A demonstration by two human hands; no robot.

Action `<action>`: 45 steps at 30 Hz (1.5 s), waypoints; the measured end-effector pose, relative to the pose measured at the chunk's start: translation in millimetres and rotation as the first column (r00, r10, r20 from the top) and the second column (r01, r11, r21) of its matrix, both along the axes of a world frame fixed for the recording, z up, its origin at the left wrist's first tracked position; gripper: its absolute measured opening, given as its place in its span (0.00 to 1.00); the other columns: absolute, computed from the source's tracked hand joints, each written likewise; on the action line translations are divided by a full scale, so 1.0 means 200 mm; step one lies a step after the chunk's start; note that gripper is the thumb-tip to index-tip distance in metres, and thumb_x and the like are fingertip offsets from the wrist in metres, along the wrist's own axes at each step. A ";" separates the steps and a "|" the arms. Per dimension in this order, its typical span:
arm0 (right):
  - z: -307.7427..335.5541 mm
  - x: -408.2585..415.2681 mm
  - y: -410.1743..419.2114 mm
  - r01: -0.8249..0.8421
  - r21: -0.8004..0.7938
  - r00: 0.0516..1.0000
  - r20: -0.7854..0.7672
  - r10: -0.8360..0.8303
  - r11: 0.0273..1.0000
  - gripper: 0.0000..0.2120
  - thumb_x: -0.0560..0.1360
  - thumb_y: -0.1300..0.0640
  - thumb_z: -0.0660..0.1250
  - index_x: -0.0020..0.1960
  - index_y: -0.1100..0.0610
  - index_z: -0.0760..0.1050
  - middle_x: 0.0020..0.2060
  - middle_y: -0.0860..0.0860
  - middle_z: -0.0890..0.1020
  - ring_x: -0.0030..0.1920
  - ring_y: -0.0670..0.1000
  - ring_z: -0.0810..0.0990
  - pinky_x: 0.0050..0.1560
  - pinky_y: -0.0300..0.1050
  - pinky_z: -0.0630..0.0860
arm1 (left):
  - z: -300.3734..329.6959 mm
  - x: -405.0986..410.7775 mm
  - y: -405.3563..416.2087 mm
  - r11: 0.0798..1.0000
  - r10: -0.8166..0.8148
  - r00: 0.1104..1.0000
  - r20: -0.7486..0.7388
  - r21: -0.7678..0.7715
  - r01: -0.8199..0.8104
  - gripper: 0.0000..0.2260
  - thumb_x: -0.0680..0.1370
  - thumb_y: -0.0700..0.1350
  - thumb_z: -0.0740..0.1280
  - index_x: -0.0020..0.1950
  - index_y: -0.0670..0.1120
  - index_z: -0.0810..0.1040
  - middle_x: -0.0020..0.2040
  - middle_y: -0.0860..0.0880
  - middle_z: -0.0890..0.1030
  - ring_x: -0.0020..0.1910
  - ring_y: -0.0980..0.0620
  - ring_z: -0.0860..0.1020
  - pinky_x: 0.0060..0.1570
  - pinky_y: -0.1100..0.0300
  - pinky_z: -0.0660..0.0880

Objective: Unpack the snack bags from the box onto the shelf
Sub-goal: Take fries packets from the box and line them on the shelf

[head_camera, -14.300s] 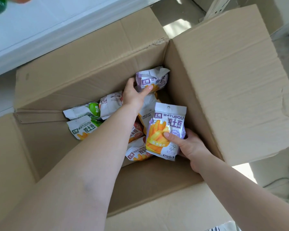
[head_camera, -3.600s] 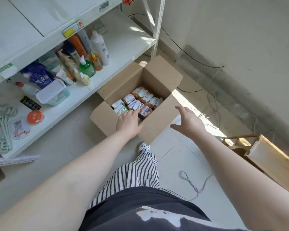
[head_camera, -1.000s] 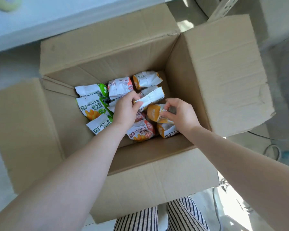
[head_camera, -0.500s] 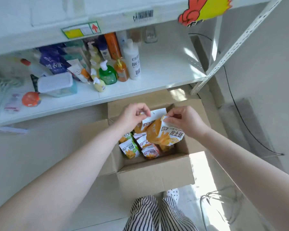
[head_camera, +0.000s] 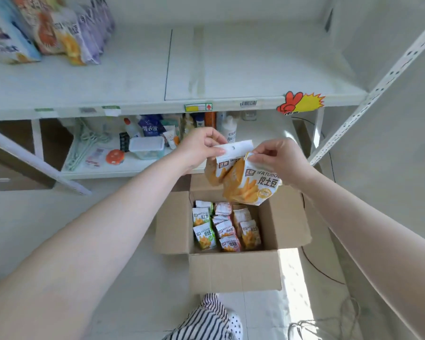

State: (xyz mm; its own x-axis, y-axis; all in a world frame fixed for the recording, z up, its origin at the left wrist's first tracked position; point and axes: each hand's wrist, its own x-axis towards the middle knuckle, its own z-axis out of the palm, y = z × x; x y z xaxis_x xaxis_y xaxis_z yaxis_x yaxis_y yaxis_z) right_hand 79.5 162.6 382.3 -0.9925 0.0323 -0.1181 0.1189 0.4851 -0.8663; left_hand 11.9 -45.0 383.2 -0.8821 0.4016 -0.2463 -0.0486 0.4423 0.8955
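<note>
A white metal shelf unit [head_camera: 138, 82] fills the far half of the view. On its upper board, at the far left, stands a row of large snack bags already shelved [head_camera: 59, 30], at least four though the blur hides the exact number; the right part of that board is bare.

On the floor nearer in sits an open brown cardboard box [head_camera: 233, 271], with about ten small white snack bags [head_camera: 227, 228] left inside: three green-trimmed on the left, the others red or orange.

Above the box, two orange-and-white snack bags [head_camera: 249, 186] hang in the air. The left hand [head_camera: 199, 149] pinches the top seal of the farther bag between thumb and fingers; the right hand [head_camera: 277, 159] pinches the top of the nearer one the same way.

The task looks partly done: these two still need shelving, then the boxful.
</note>
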 end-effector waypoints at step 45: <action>0.47 -1.66 -2.01 -0.160 0.194 0.987 0.057 0.152 0.968 0.05 0.72 0.57 0.75 0.43 0.58 0.83 0.29 0.48 0.78 0.23 0.37 0.71 0.26 0.28 0.66 | 0.28 -1.46 -2.22 0.976 0.200 0.955 -0.219 -0.041 -0.214 0.10 0.75 0.36 0.69 0.49 0.51 0.81 0.46 0.48 0.79 0.52 0.47 0.78 0.58 0.46 0.76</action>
State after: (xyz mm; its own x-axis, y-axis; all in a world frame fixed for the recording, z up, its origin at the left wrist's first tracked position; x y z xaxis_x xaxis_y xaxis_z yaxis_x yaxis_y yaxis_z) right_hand -252.0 -240.0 475.3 -0.9815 -0.0959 -0.1656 0.0615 0.6615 -0.7474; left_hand -280.2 -488.1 439.4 -0.9789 0.1943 -0.0628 0.0434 0.4988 0.8657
